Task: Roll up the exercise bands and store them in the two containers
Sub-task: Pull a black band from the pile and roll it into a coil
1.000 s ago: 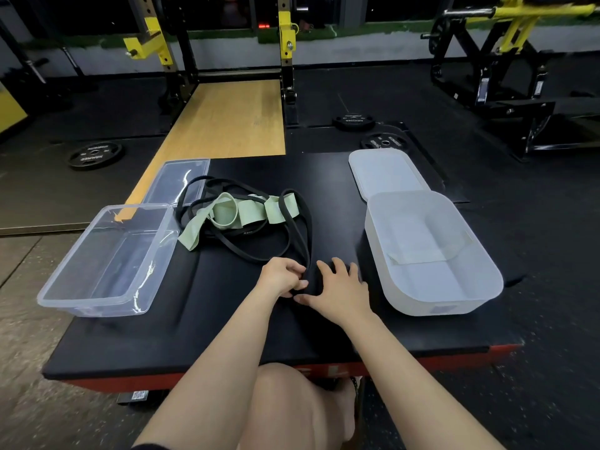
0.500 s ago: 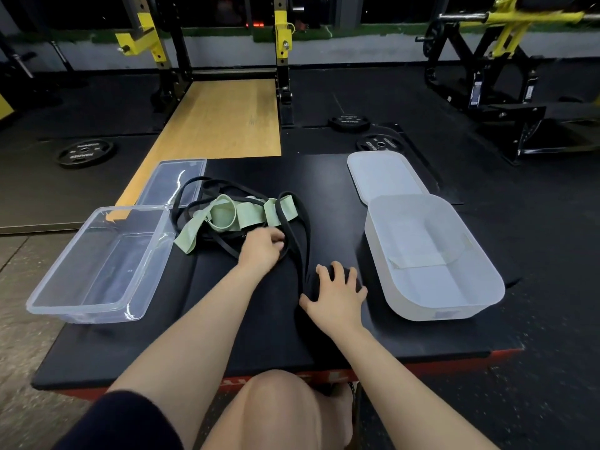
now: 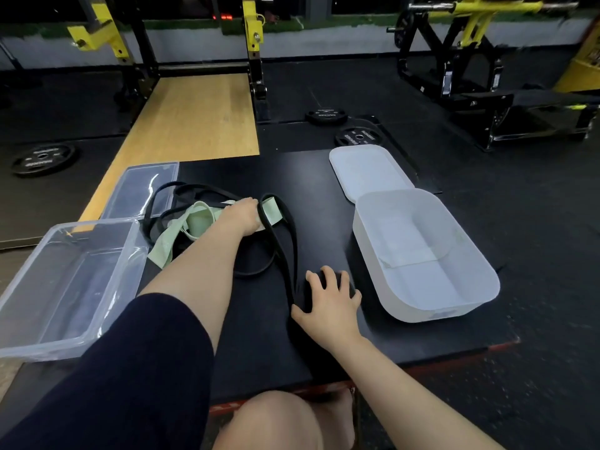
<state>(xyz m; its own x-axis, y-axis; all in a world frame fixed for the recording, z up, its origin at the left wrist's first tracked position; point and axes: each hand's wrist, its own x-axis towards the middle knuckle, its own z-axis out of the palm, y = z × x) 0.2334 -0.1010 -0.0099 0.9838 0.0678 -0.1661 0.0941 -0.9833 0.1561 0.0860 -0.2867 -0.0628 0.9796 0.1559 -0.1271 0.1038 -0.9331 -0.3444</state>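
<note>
- Fingers of the right hand curl over a rolled black band (beside the white container).
- Left hand rests on the green band; its grip cannot be told.

Glossy clear plastic container — matt white plastic container — matt black tabletop.

Black bench in foreground; wooden platform beyond; weight plates on dark floor; yellow-and-black rack behind.
</note>
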